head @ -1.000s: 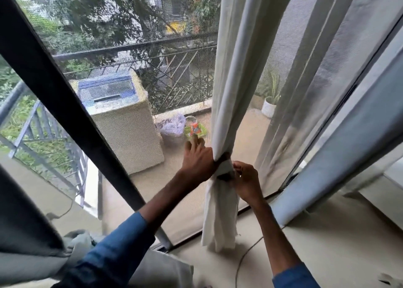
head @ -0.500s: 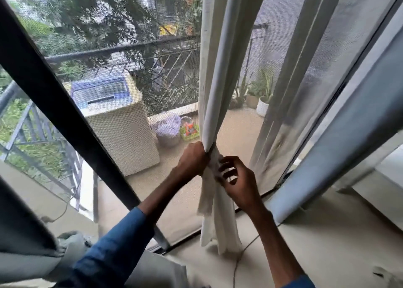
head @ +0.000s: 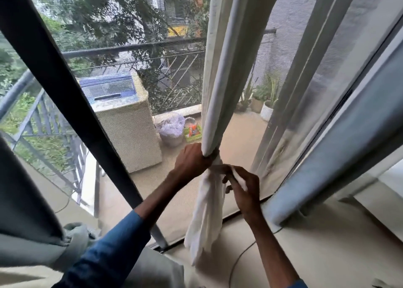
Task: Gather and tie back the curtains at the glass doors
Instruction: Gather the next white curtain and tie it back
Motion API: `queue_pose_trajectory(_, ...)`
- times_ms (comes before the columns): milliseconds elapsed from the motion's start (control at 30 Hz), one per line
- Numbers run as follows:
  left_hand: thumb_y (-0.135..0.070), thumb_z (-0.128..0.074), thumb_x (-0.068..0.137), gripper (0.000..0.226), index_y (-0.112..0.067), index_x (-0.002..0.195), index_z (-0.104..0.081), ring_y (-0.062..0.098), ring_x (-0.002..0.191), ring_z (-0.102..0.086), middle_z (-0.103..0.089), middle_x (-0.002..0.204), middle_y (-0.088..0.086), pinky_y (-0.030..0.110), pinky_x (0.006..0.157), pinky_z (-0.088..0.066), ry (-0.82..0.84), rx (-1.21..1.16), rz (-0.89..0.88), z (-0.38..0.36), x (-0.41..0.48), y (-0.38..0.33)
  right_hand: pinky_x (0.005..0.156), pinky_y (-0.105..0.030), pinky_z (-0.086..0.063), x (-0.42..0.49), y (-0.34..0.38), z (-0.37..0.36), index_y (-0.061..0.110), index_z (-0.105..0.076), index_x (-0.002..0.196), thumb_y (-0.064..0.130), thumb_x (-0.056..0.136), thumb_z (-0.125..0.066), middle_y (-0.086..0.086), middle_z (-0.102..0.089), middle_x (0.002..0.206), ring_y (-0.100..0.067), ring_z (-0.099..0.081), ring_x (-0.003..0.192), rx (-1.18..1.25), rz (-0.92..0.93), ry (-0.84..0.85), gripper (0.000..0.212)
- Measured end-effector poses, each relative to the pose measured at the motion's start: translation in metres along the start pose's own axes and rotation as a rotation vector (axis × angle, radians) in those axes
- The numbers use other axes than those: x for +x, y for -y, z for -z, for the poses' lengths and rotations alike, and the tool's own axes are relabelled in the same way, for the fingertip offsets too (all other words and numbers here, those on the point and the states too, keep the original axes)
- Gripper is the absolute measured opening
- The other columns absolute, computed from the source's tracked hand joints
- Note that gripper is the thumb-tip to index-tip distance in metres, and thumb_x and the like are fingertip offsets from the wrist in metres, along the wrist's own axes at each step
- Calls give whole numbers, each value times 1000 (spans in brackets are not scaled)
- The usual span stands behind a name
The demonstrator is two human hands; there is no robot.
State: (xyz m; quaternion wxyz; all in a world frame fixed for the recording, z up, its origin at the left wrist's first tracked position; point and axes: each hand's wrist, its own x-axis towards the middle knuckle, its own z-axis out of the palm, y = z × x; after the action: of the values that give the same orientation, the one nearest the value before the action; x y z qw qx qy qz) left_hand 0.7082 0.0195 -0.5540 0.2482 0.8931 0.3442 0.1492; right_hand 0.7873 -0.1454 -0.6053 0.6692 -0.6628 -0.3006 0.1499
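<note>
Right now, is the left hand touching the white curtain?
Touching. The head view shows the left hand gripping the gathered white curtain, fingers curled round the bundle where it narrows, with no gap between them.

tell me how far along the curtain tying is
Done: the white curtain is gathered into one bunch. In hand: the left hand grips its neck while the right hand pinches a white fabric end beside it. Left: finishing the tie; the blue-grey curtain at right shows no tie.
</note>
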Motion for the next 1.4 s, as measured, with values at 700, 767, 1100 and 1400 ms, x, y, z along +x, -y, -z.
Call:
queue_pose_trajectory(700, -45, -53, 97, 43, -4, 99, -65, 25, 64, -74, -74, 80, 12, 46, 56, -61, 137, -481, -24, 7, -7, 18, 73, -17, -51, 20, 27, -24, 8, -77, 102, 0, 86, -71, -6, -63, 119, -6, -65, 103, -230, 435, 73, 19)
queue_pose_trajectory(767, -49, -52, 98, 46, -5, 95, -67, 24, 63, -74, -75, 77, 11, 45, 58, -62, 135, -462, -11, 7, -5, 16, 69, -20, -51, 23, 24, -23, 8, -77, 104, -1, 88, -69, -5, -63, 118, -10, -65, 100, -299, 469, 97, 20)
queue_pose_trajectory(1100, -37, -47, 88, 45, 3, 92, -69, 23, 57, -72, -74, 79, 17, 23, 49, -55, 127, -438, -67, 14, -11, 8, 74, -25, -58, 39, 38, -2, 9, -79, 97, -20, 73, -64, 7, -78, 92, -6, -74, 85, -352, 444, 66, 41)
queue_pose_trajectory(1400, -32, -50, 82, 41, 1, 99, -68, 32, 69, -74, -73, 89, 19, 47, 55, -61, 188, -503, -34, 1, 1, 12, 58, -30, -59, 49, 48, 6, 12, -81, 93, -21, 72, -68, -3, -72, 96, -16, -72, 89, -293, 416, -3, 41)
